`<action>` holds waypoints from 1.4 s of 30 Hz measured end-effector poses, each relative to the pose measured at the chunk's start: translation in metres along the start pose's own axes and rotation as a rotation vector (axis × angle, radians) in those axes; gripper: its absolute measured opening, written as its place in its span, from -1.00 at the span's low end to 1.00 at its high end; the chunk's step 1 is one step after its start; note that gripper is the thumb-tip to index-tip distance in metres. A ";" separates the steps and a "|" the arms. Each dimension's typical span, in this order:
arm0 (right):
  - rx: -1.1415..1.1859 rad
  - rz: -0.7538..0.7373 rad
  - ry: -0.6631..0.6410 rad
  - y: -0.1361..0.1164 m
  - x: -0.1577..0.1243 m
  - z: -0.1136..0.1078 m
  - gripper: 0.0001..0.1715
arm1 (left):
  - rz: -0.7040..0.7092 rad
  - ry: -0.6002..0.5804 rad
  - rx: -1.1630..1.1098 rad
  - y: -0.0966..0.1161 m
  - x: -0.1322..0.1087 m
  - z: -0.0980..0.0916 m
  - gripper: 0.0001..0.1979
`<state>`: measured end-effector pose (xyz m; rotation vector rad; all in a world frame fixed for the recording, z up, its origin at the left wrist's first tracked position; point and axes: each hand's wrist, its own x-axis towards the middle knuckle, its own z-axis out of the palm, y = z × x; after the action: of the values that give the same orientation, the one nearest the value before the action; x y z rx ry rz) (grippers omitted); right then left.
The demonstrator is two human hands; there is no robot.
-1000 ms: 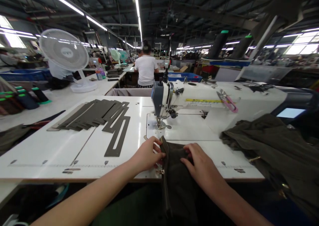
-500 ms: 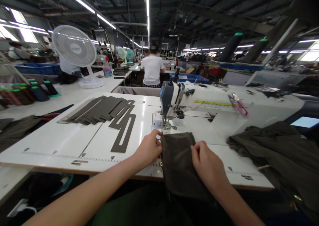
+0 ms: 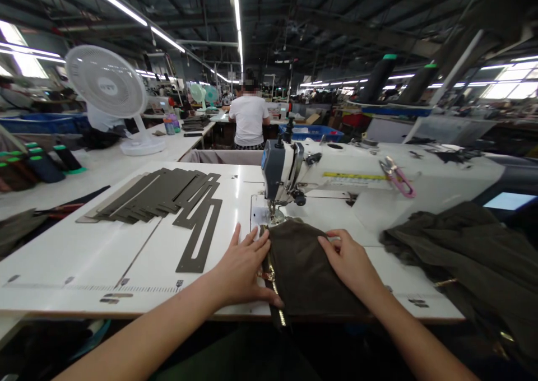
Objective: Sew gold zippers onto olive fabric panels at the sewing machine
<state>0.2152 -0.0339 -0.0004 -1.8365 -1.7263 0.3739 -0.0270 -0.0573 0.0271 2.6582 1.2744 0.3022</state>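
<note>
A dark olive fabric piece (image 3: 309,269) lies on the sewing machine bed, its far edge by the presser foot. A gold-toothed zipper (image 3: 275,283) runs along its left side. My left hand (image 3: 244,266) rests with fingers spread on that side, fingertips at the fabric edge and thumb on the zipper. At the right edge, my right hand (image 3: 351,258) pinches the fabric between thumb and fingers. The sewing machine head (image 3: 279,171) stands just beyond both hands; its needle area (image 3: 275,213) is partly hidden by the cloth.
Slotted grey templates (image 3: 199,235) lie spread and overlapping on the left of the white table (image 3: 143,258). Bunched olive fabric (image 3: 458,258) hangs over the right side. Pink-handled snips (image 3: 397,176) sit on the machine arm. A white fan (image 3: 107,84) and thread cones (image 3: 67,159) are farther left.
My left hand has gone from pinching the fabric's left edge to lying spread over it. The fabric now lies flatter, with more of the zipper showing. My right hand stays at the right edge.
</note>
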 end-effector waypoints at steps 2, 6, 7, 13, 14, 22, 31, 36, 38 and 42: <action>0.151 0.089 -0.040 -0.004 0.013 -0.004 -0.66 | 0.011 -0.059 0.031 -0.001 0.001 0.001 -0.01; 0.310 0.149 -0.103 -0.011 0.042 -0.006 -0.63 | -0.003 -0.093 0.086 0.003 0.013 0.002 0.05; 0.352 0.147 -0.114 -0.011 0.047 -0.005 -0.65 | -0.013 -0.092 0.099 0.004 0.016 0.002 0.06; 0.464 0.153 0.044 0.003 0.059 -0.009 -0.80 | -0.043 -0.063 0.161 0.006 0.033 0.004 0.07; 0.466 0.179 0.052 0.006 0.059 -0.010 -0.78 | -0.028 -0.050 0.168 0.006 0.035 0.004 0.07; 0.403 0.206 -0.121 0.009 0.067 -0.009 -0.61 | 0.084 -0.134 0.138 0.000 0.048 -0.002 0.12; -0.100 0.100 0.022 0.013 0.056 -0.009 -0.78 | 0.015 -0.193 0.217 0.007 0.054 -0.007 0.19; -0.406 -0.023 -0.008 0.008 0.019 -0.011 -0.47 | 0.012 -0.217 0.227 0.006 0.055 -0.006 0.21; -0.610 -0.124 -0.050 0.011 0.006 -0.012 -0.50 | 0.002 -0.226 0.250 0.007 0.055 -0.007 0.21; -0.800 -0.158 -0.051 0.005 -0.003 -0.020 -0.49 | -0.021 -0.250 0.284 0.011 0.057 -0.007 0.20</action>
<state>0.2301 -0.0408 0.0117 -2.1840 -2.2357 -0.4060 0.0141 -0.0190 0.0422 2.7934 1.3482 -0.2262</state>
